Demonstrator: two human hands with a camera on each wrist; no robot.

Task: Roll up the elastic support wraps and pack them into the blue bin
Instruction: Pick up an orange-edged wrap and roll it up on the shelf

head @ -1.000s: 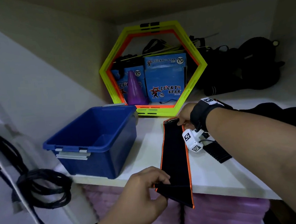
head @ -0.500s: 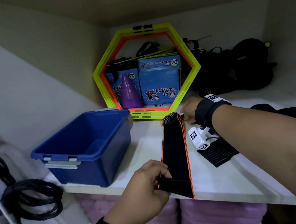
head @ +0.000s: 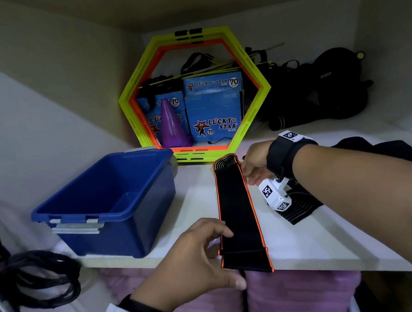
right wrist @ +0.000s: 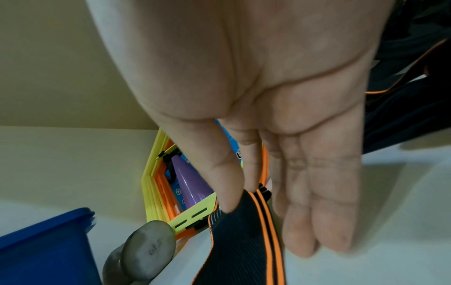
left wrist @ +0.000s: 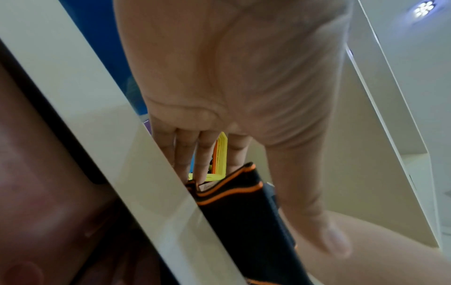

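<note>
A black elastic wrap with orange edges lies stretched flat on the white shelf, its near end folded over at the shelf's front edge. My left hand is at that near end, fingertips touching the wrap's left edge and thumb spread straight below the shelf edge. In the left wrist view the fingers are straight beside the wrap. My right hand pinches the far end; thumb and forefinger hold the wrap. The blue bin stands open to the left.
Another black ribbed wrap lies under my right wrist, with more black fabric at the right. Yellow and orange hexagon rings, a purple cone and blue boxes stand at the back. A grey metal disc leans behind the bin. Black cords hang left.
My left thumb has come off the wrap's near end and spread away; the fingers now only touch its edge. The right hand still holds the far end, and the wrap lies straighter.
</note>
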